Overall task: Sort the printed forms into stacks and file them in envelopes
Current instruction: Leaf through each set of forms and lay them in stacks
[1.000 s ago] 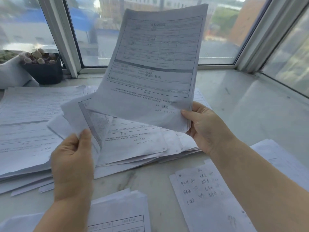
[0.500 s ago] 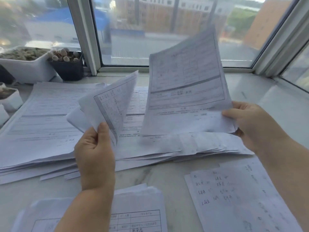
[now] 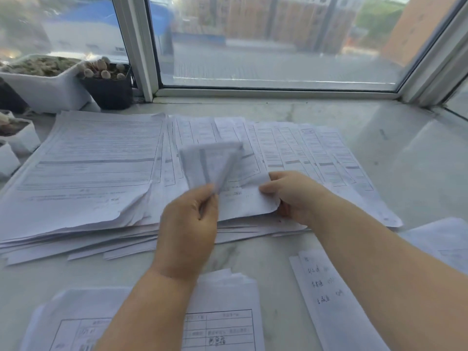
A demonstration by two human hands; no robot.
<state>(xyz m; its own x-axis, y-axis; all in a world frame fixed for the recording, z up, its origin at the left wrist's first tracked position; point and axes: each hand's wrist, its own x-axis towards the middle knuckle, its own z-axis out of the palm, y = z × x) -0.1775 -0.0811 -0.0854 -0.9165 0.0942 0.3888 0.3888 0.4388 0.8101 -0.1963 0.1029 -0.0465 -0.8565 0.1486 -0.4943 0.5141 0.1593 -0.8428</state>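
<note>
Head view, change: half a second back the right hand (image 3: 291,196) held a form upright in the air; now that sheet is down on the fanned pile (image 3: 316,158) and the hand has dropped with it; the left hand (image 3: 188,224) has come in toward the middle with its folded form (image 3: 211,165)

Head view, right grip: thumb and fingers pinch the near corner of the top sheet (image 3: 249,198), which curls up off the pile; whether it is setting this sheet down or lifting it cannot be told

Head view, left grip: clenched on the folded form, thumb on the front, the paper standing up above the knuckles and smeared by motion

Head view, forms: most lie on the marble sill (image 3: 379,117) in two groups that touch, a squarer stack (image 3: 83,168) on the left and the fanned pile to its right; a nearer stack (image 3: 222,325) and a handwritten list (image 3: 326,292) lie at the bottom edge

Meaning for the task: sorting is mid-way, by my reading; one sheet looks assigned to the pile, the folded one not yet placed; filing has not begun

Hidden or unclear: no envelope is in view; the print is too blurred to read, so what separates the stacks cannot be told; both forearms cover part of the near stack and list; the right fingertips are tucked under the curled corner; the plant pots (image 3: 106,84) at the far left are partly cut off
</note>
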